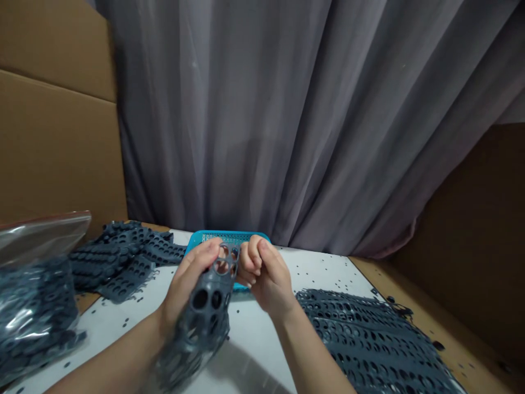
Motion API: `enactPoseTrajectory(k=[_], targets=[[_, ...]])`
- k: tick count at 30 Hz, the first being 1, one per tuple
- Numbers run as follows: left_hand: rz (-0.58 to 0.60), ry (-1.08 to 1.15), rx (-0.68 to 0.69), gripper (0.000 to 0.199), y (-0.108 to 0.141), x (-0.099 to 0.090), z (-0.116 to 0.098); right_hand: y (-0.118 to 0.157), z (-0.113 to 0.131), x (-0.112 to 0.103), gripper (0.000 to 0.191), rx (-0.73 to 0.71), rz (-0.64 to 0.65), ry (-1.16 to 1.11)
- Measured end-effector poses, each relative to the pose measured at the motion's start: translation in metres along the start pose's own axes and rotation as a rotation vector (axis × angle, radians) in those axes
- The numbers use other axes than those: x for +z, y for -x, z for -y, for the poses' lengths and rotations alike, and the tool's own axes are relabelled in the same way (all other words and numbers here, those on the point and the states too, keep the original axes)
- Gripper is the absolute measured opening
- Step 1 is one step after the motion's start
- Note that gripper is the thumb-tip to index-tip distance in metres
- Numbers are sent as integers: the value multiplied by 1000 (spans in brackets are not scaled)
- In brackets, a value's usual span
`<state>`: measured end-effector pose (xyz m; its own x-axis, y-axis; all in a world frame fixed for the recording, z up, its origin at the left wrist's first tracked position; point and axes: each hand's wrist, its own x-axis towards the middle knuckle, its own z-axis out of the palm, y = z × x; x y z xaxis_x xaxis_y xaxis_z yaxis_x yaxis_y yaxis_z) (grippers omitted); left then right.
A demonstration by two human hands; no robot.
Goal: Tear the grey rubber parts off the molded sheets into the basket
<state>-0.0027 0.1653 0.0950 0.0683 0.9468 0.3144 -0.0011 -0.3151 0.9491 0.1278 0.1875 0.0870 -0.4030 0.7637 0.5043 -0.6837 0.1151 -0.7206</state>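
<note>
My left hand (180,279) is closed around a dark grey, flexible rubber sheet (208,285) with rows of round holes. The sheet curves down towards me, and its lower end is blurred. Right beside its upper end, my right hand (266,273) is closed with the fingers curled in and the thumb pressed on them. Whatever sits between those fingers is hidden. Behind both hands stands a blue plastic basket (197,239) with a perforated wall, its inside mostly covered by the hands.
Dark moulded sheets (127,257) are heaped at the left, behind a clear zip bag (36,295) full of dark pieces. Several holed sheets (361,334) lie stacked at the right. Small dark scraps dot the white tabletop (320,268). Cardboard (57,137) and a grey curtain (262,120) enclose the space.
</note>
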Motion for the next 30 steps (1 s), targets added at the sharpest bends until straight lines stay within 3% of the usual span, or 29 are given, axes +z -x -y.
enactPoseTrajectory(k=[2, 4, 8, 13, 18, 21, 23, 26, 28, 30], targets=[[-32, 4, 8, 33, 4, -2, -4, 1, 13, -4, 37, -40, 33, 134], [7, -145, 43, 32, 6, -5, -7, 5, 26, -6, 36, -92, 1, 333], [154, -534, 129, 11, 6, -10, -15, 15, 42, 2, 31, -69, -47, 979], [248, -678, 197, 17, 8, -11, -17, 18, 34, 14, 26, 23, 82, 1649], [148, -753, 250, 13, 7, -10, -10, 14, 19, 14, 29, 3, 20, 1889], [85, -698, 171, 20, 8, -8, -10, 10, 15, 12, 25, 52, -12, 1826], [69, -638, 145, 25, 7, -9, -11, 7, 15, 7, 27, 70, 34, 1640], [205, -401, 113, 26, 3, -14, -10, 5, 16, -3, 33, 157, 144, 1121], [314, -75, 51, 18, -1, -15, -5, 4, 14, -9, 34, 268, 197, 692], [324, 277, -16, 18, -5, -12, 1, 4, 11, -12, 34, 343, 232, 320]])
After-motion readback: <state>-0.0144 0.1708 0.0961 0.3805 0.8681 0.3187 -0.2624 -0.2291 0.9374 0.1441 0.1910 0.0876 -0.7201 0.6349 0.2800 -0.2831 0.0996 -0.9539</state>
